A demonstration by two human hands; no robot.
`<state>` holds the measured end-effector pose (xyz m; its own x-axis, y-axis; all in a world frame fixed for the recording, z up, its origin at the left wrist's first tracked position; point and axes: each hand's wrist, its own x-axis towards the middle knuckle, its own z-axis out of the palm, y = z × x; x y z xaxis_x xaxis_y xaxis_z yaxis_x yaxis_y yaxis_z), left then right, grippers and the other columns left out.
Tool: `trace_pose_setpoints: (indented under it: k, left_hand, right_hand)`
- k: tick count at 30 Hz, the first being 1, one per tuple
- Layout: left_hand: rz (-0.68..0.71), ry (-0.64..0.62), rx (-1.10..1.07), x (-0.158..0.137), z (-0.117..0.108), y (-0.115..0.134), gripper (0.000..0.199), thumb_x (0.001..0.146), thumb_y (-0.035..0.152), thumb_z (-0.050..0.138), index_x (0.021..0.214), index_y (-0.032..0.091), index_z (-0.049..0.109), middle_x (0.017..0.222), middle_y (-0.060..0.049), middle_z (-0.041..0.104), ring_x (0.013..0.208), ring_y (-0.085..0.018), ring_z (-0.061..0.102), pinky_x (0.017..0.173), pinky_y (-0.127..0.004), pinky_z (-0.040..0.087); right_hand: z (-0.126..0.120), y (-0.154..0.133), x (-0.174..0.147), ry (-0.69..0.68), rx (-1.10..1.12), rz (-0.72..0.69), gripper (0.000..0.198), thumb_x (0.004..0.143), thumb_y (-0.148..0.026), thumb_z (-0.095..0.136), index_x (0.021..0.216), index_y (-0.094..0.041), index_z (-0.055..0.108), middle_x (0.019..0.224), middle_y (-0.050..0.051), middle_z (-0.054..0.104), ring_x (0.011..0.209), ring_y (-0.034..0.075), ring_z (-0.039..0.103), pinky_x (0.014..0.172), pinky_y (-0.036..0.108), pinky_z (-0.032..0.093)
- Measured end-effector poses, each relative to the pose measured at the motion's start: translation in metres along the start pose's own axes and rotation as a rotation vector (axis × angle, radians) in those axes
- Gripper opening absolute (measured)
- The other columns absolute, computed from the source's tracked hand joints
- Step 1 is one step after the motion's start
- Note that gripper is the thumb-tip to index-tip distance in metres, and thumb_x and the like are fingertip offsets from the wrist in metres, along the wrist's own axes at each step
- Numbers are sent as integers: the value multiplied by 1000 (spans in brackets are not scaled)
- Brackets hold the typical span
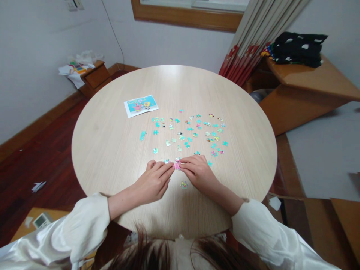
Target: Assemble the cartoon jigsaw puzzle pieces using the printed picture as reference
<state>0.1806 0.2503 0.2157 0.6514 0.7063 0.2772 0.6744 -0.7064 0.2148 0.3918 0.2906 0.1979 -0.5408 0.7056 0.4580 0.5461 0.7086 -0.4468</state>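
As I view it from my remote post, the left hand (154,182) and right hand (200,174) both pinch the small pink puzzle pieces (177,165), near centre; whether these interlock, I cannot tell. In my judgement, uneven fingertip pressure could buckle them or skid them over the smooth, wood-grained round table (112,150); a dropped right palm could shift the yellow piece (184,184) nearer by. Thin, knobbed teal pieces (225,143) lie beyond; a flat picture sheet (141,105), far left.

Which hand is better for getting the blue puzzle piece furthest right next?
Probably the right hand: it's closer to that blue puzzle piece, while the left hand would reach across. Both are at the pink pieces.
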Motion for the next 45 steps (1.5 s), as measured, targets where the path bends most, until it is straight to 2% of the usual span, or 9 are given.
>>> trace_pose_setpoints:
  k: [6, 15, 22, 28, 31, 33, 35, 40, 45]
  left_hand:
    - [19, 27, -32, 1, 1, 0, 46, 91, 13, 39, 136, 11, 46, 122, -16, 62, 97, -27, 52, 82, -44, 34]
    - [44, -48, -30, 8, 3, 8, 43, 90, 13, 40, 132, 9, 49, 126, -17, 58, 101, -28, 51, 82, -44, 34]
    - [52, 33, -64, 10, 4, 8, 39, 91, 15, 40, 128, 8, 52, 122, -16, 61, 99, -26, 51, 83, -42, 33]
    - [14, 71, -77, 7, -2, 4, 36, 92, 13, 41, 125, 12, 55, 119, -14, 62, 98, -25, 52, 84, -42, 33]
    - [7, 75, -83, 4, -3, 3, 34, 91, 11, 42, 122, 12, 57, 115, -14, 64, 96, -24, 53, 82, -41, 33]
    - [3, 58, -89, 2, -3, 3, 35, 92, 12, 41, 122, 14, 57, 114, -13, 64, 96, -24, 53, 82, -40, 33]
    - [0, 49, -94, 1, -3, 4, 34, 92, 13, 40, 121, 14, 58, 112, -13, 64, 95, -23, 52, 81, -40, 33]
    - [1, 68, -97, 0, -4, 6, 30, 91, 10, 42, 115, 11, 59, 108, -13, 64, 94, -23, 52, 81, -39, 32]
    - [-18, 54, -97, -1, -5, 7, 33, 92, 12, 40, 118, 15, 60, 108, -12, 64, 94, -22, 52, 81, -40, 32]
  right_hand:
    - [0, -1, 1, 25, -5, -40, 15, 92, -19, 55, 88, -19, 69, 93, 4, 74, 85, 17, 63, 78, 34, 40]
    - [-15, 4, -9, -7, 5, -95, 17, 93, -18, 51, 92, -17, 68, 94, 7, 73, 88, 18, 64, 79, 34, 44]
    - [-19, 5, -13, 24, 14, -105, 18, 95, -19, 49, 98, -20, 67, 97, 7, 73, 91, 18, 64, 82, 36, 45]
    - [-26, 2, -16, 52, 30, -95, 14, 92, -17, 53, 93, -19, 67, 90, 6, 72, 87, 17, 62, 79, 35, 43]
    - [-27, -3, -24, -7, 37, -78, 11, 91, -21, 55, 88, -20, 66, 88, 5, 70, 84, 17, 61, 76, 34, 42]
    - [-26, -8, -29, -82, 23, -70, 10, 88, -28, 61, 92, -21, 66, 91, 6, 69, 85, 18, 60, 75, 34, 42]
    - [-25, -13, -33, -135, 1, -67, 18, 85, -32, 65, 98, -20, 65, 95, 7, 68, 88, 19, 60, 75, 35, 43]
    - [-22, -21, -37, -134, -13, -42, 12, 87, -27, 63, 96, -20, 65, 93, 6, 67, 87, 19, 59, 73, 34, 42]
    - [-25, -18, -39, -103, -18, -14, 9, 87, -24, 62, 93, -20, 66, 88, 5, 67, 84, 18, 59, 73, 34, 41]
